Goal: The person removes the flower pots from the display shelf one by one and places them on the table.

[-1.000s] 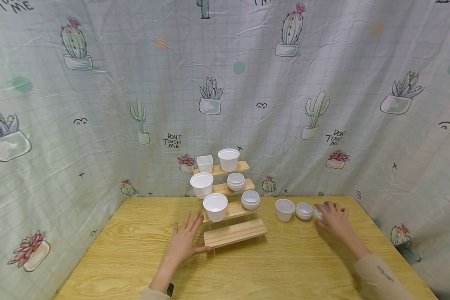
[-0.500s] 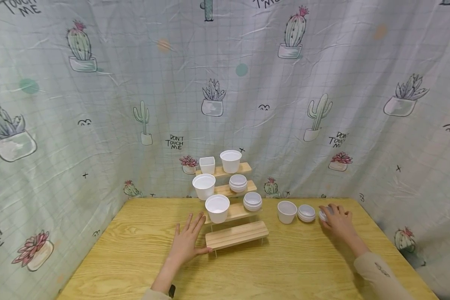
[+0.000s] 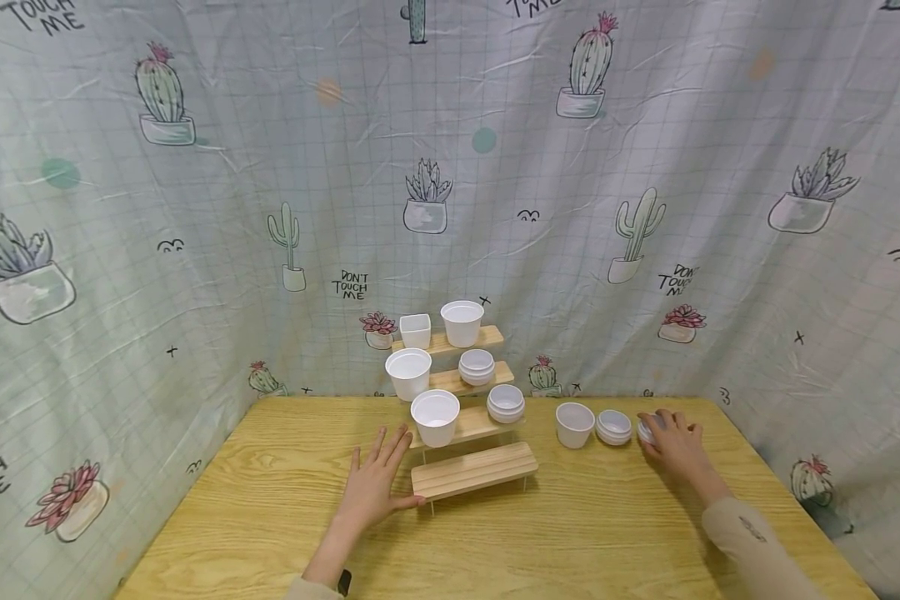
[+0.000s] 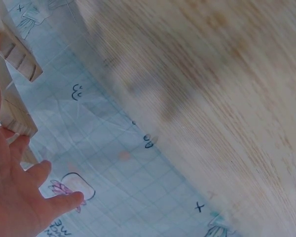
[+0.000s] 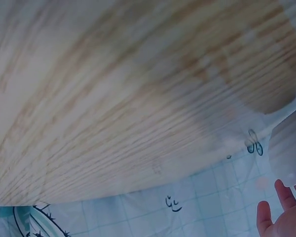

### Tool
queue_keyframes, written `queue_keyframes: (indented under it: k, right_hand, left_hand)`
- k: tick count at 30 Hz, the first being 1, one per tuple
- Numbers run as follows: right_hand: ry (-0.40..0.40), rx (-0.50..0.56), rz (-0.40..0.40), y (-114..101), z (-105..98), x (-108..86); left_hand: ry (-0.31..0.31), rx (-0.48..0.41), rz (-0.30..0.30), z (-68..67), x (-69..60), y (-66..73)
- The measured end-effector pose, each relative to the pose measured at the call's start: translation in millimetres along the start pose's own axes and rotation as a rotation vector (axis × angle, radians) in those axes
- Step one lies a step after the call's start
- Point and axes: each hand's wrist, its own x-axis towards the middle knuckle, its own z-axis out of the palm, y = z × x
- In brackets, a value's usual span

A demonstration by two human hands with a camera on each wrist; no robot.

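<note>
A yellow-brown wood-grain table (image 3: 570,525) reaches back to a pale, gridded cloth (image 3: 480,75) that hangs in creases along the far, left and right sides. The cloth is printed with potted cacti, succulents, coloured dots and the words "DON'T TOUCH ME".

Near the middle of the table stands a four-step wooden stand (image 3: 474,471). Its farthest, highest step bears a square pot (image 3: 416,332) at left and a round pot (image 3: 462,323) at right. The two steps nearer each carry a wide white pot at left and a low ringed bowl at right.

The left hand (image 3: 375,486) lies at the stand's left end, fingers straight and spread, thumb against the lowest step. A dark band (image 3: 344,582) circles that wrist.

To the right of the stand, a tapered cup (image 3: 574,426) and a ringed bowl (image 3: 613,427) sit side by side. Just right of them the right hand (image 3: 678,446) curls its fingers and thumb round a small white pot (image 3: 650,427), partly hidden at the table's far right.
</note>
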Motion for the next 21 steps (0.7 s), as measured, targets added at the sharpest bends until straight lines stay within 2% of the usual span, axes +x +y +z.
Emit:
queue_keyframes:
  k: [21]
  right_hand:
    - [-0.039, 0.029, 0.009, -3.0, 3.2, 0.6]
  left_hand:
    - [0.010, -0.002, 0.008, 0.6, -0.1, -0.3]
